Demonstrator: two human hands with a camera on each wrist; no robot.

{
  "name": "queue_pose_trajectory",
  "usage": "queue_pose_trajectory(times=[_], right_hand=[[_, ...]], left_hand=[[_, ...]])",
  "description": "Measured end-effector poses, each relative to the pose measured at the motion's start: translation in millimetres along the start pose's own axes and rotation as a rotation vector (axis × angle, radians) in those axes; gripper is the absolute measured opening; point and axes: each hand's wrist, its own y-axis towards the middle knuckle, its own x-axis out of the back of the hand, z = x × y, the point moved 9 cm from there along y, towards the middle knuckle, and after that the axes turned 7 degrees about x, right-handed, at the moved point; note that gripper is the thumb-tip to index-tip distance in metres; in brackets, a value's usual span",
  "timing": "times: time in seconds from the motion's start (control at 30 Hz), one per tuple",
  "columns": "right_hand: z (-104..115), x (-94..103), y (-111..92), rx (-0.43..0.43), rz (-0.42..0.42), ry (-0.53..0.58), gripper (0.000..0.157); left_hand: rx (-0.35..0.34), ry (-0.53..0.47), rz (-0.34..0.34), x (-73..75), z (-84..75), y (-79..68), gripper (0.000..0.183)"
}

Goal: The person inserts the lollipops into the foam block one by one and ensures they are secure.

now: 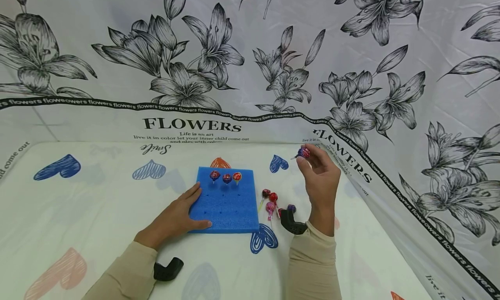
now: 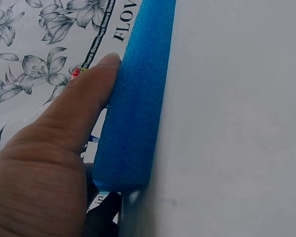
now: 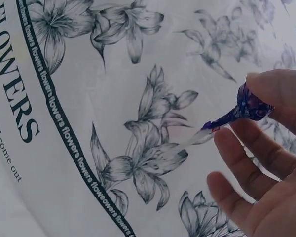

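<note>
Raised at the right, my right hand (image 1: 322,172) pinches a purple-wrapped lollipop (image 3: 254,104) by its head; in the right wrist view its white stick points down to the left. My left hand (image 1: 175,215) rests along the left side of a blue foam block (image 1: 234,213), thumb on the near left corner and fingers at the left edge. Three lollipops (image 1: 227,178) stand upright in a row near the block's far edge. Rows of small holes show in the foam in front of them. In the left wrist view the thumb (image 2: 84,106) touches the block's edge.
Several loose wrapped lollipops (image 1: 270,208) lie on the cloth right of the block, partly behind the black camera mount (image 1: 292,224) on the right wrist. Another black mount (image 1: 169,269) sits at the left wrist. A flower-printed curtain (image 1: 273,74) hangs behind the heart-patterned tablecloth (image 1: 105,196).
</note>
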Motion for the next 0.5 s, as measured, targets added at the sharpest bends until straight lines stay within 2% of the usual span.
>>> queue_pose_trajectory(times=[0.27, 0.5], right_hand=[[19.3, -6.9, 1.7, 0.082, 0.026, -0.003, 0.038], [39.0, -18.5, 3.7, 0.164, 0.054, 0.073, 0.034]], left_hand=[[0.011, 0.003, 0.009, -1.4, 1.6, 1.0, 0.113], [0.022, 0.0, 0.011, -1.3, 3.5, 0.3, 0.113]])
